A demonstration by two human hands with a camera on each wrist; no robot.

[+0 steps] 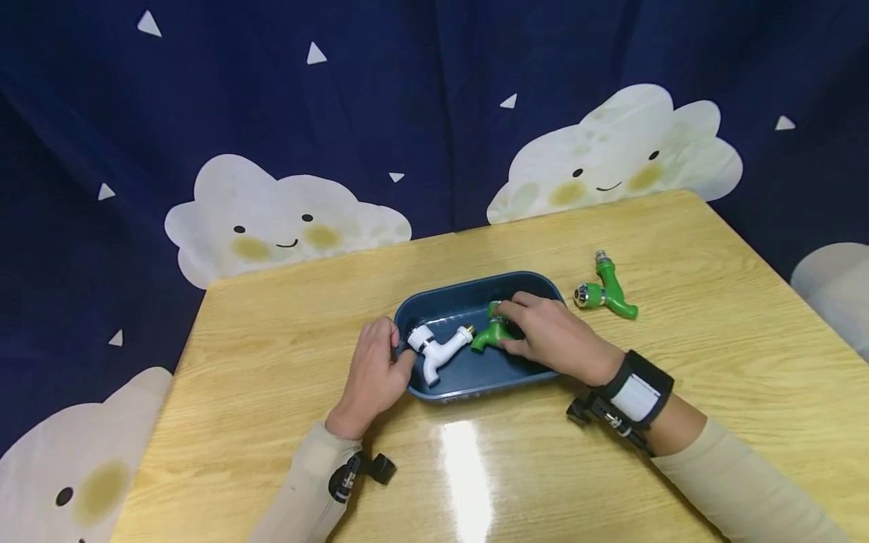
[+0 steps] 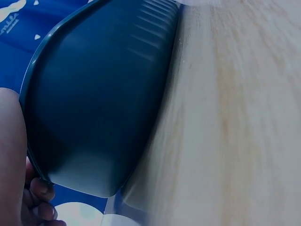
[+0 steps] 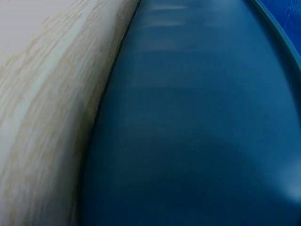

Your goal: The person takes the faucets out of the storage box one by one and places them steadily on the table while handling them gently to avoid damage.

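A dark blue oblong plastic basin point(image 1: 468, 391) stands on the wooden table. My left hand point(image 1: 373, 377) grips its left end, thumb over the rim; the left wrist view shows curled fingertips point(image 2: 43, 190) beneath that rim. Inside the basin, a white tap point(image 1: 441, 353) lies towards the left. Beside it, my right hand point(image 1: 546, 335) reaches over the right end and holds a green tap point(image 1: 494, 333) between thumb and fingers, which cover part of it. The right wrist view has only the basin's outer wall point(image 3: 188, 117) and table, with no fingers showing.
A second green tap point(image 1: 611, 290) with a metal-capped knob lies on the table point(image 1: 285, 339), right of the basin. Behind the table hangs a dark blue curtain point(image 1: 421, 98) printed with clouds. Each wrist carries a small strapped camera.
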